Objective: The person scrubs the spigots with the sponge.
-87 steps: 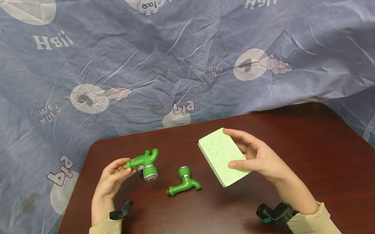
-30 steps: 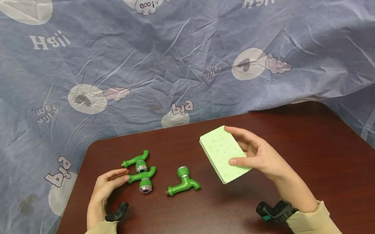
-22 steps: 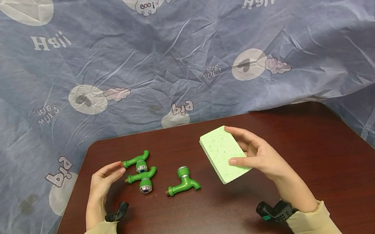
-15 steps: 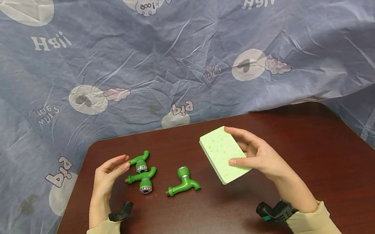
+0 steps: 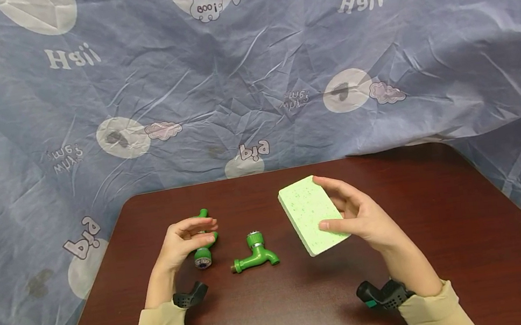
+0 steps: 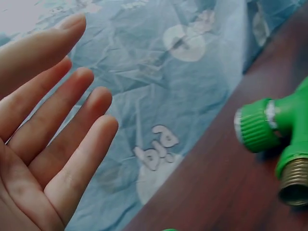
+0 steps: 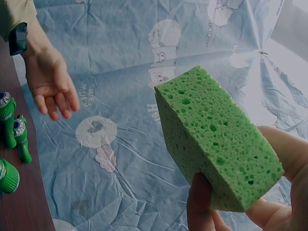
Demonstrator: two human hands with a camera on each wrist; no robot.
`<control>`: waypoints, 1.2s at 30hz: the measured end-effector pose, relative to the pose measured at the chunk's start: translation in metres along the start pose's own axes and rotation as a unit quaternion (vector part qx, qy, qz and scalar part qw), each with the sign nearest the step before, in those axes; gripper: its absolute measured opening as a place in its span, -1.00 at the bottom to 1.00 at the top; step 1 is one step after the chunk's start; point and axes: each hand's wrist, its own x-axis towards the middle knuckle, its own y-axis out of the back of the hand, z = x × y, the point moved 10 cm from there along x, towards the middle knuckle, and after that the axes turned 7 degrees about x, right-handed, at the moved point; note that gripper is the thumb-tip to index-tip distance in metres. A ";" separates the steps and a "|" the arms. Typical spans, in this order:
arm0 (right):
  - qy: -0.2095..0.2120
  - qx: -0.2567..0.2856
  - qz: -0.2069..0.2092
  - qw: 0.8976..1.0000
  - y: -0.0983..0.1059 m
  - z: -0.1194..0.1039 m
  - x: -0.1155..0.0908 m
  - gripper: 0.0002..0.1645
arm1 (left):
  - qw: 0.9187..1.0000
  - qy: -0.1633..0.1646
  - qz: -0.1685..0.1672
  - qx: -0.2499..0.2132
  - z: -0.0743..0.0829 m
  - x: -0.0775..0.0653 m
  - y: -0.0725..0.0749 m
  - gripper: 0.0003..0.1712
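My right hand [image 5: 362, 218] holds a pale green sponge [image 5: 311, 215] above the table, thumb on its near face and fingers at its far edge. In the right wrist view the sponge [image 7: 216, 144] shows its porous side. My left hand [image 5: 185, 243] hovers over two green taps at the left, holding nothing; its fingers [image 6: 91, 149] are spread from the thumb. It covers most of the farther tap [image 5: 204, 213] and part of the nearer tap [image 5: 203, 258]. A third green tap [image 5: 257, 256] with a ribbed knob and brass thread lies between the hands.
The dark red-brown table [image 5: 306, 298] has rounded far corners. Behind it hangs a wrinkled blue cloth [image 5: 231, 79] with cartoon prints, also spreading down both sides. Black wrist cameras sit on the left wrist [image 5: 190, 296] and right wrist [image 5: 386, 294].
Earlier my left hand held a green tap; that tap now lies beside the farther one. The empty left hand has since moved right over both. My right hand keeps the sponge almost still.
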 end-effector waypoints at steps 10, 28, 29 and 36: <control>0.001 0.001 0.004 1.000 0.002 -0.001 -0.001 -0.10 | 0.995 0.051 -0.082 -0.012 -0.038 -0.001 -0.046 -0.56; -0.001 0.004 0.008 1.000 0.003 0.000 -0.002 -0.10 | 0.993 0.102 0.007 0.062 -0.076 -0.012 -0.063 -0.64; -0.001 0.004 0.008 1.000 0.003 0.000 -0.002 -0.10 | 0.992 0.105 0.009 0.069 -0.078 -0.014 -0.063 -0.64; -0.005 0.000 0.008 1.000 0.003 0.000 -0.001 -0.09 | 0.987 0.110 -0.006 0.115 -0.064 -0.018 -0.072 -0.61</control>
